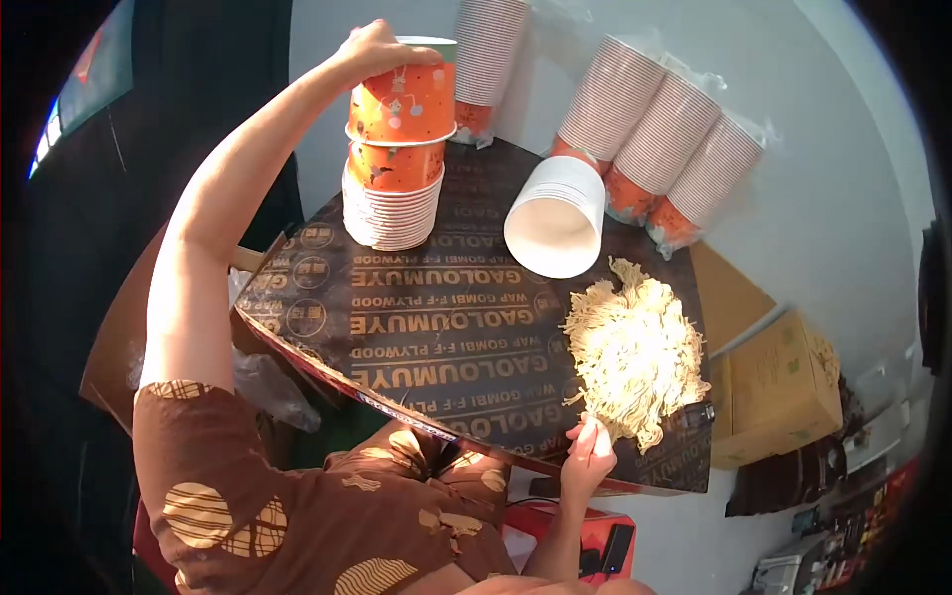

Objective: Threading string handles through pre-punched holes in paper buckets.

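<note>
My left hand (375, 52), at the end of an outstretched arm, grips the top of an orange paper tub (402, 107) with small printed figures. That tub sits on a tall stack of similar tubs (394, 213), whose white rims show lower down. My right hand (590, 448) has its fingers pressed together at the near edge of a heap of cream-coloured strings (635, 362). It seems to pinch a string end there. Strong light washes out the middle of the heap. Between the hands, a white-lined nest of tubs (555, 223) lies on its side, mouth toward me.
The dark printed plywood tabletop (446, 337) carries everything. Plastic-wrapped tub stacks (610, 104) lean on the wall behind, with another wrapped stack (488, 59) farther left. A small black object (699, 414) lies at the right edge. A cardboard box (778, 392) stands beyond that edge.
</note>
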The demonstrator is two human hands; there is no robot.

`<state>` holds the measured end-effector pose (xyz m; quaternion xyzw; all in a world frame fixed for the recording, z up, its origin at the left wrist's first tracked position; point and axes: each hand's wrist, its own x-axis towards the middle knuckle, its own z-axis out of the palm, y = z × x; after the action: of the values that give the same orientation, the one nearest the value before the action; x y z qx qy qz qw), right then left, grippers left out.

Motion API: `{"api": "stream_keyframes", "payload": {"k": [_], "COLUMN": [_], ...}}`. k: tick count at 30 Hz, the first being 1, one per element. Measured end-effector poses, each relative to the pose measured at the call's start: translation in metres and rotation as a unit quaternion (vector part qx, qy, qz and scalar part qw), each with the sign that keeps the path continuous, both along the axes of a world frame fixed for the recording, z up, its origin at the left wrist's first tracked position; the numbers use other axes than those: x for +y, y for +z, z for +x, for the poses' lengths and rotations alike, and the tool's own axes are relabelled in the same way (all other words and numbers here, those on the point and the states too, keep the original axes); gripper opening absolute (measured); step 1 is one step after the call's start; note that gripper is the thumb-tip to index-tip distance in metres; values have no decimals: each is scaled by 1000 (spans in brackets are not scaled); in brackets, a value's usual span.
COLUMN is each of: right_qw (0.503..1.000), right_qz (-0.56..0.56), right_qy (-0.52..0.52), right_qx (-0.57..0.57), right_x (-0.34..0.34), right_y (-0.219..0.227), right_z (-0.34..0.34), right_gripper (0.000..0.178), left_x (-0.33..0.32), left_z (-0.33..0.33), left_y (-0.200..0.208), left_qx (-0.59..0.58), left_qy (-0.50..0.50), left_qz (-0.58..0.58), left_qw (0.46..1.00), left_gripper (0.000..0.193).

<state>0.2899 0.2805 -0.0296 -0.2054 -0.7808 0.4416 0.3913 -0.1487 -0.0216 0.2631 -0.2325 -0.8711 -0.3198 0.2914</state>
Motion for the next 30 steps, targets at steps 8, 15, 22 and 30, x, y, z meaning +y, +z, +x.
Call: {"api": "stream_keyframes", "payload": {"k": [8, 15, 22, 30], "right_qw": [999, 999, 998, 997], "right_qz": [3, 28, 68, 70], "right_qy": [-10, -12, -17, 9], "right_qx": [-30, -19, 0, -12], "right_x": [-3, -4, -4, -5], "right_y": [3, 2, 5, 7], "right_z": [0, 1, -1, 0], "right_gripper": [21, 20, 19, 20], "left_x": [0, 25, 116, 222], "left_z": [-7, 57, 104, 82], "left_y": [-45, -57, -99, -152], "left_qx": [11, 111, 262, 359], "left_qy": [18, 239, -148, -207], "left_qz": [-33, -225, -207, -207], "left_qw": [999, 938, 931, 886], "left_gripper": [103, 104, 23, 18]}}
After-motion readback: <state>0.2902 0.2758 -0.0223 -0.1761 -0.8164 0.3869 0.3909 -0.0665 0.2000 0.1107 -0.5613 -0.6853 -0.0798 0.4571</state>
